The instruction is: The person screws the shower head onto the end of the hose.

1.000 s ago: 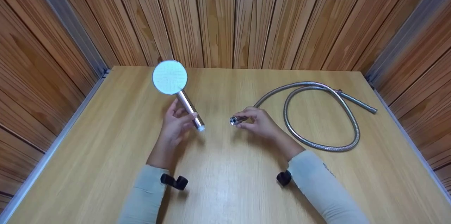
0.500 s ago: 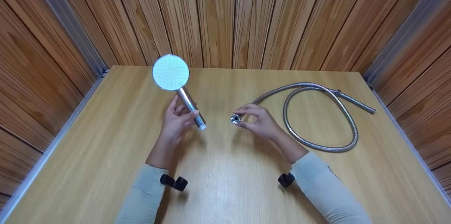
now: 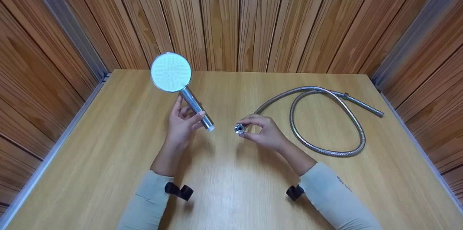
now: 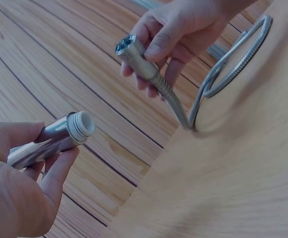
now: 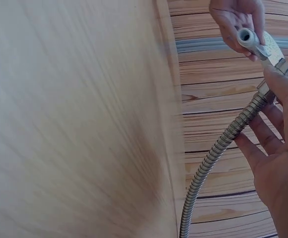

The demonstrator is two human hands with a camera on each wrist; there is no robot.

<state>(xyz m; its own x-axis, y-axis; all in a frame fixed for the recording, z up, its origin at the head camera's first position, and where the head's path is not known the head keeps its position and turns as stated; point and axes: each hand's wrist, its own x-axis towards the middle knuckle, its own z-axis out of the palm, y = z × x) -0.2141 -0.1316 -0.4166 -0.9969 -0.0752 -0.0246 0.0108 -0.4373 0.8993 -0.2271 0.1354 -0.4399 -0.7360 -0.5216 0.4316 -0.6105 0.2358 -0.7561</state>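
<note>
My left hand grips the chrome handle of a shower head, its round pale spray face turned up toward the head camera. At the handle's lower end a white threaded collar sticks out past the fingers in the left wrist view. My right hand pinches the metal end fitting of a ribbed shower hose between thumb and fingers. The fitting's open mouth faces left, toward the handle, with a short gap between the two. In the right wrist view the ribbed hose hangs down from my fingers.
The rest of the hose lies looped on the wooden table at the right, its free end near the right edge. Wood-panelled walls stand behind and at both sides. A small black camera sits at each wrist.
The shower head has risen slightly, its face shifting a little up and left. The hose fitting has moved slightly down, and its mouth has turned more toward the head camera. Both grips are kept.
</note>
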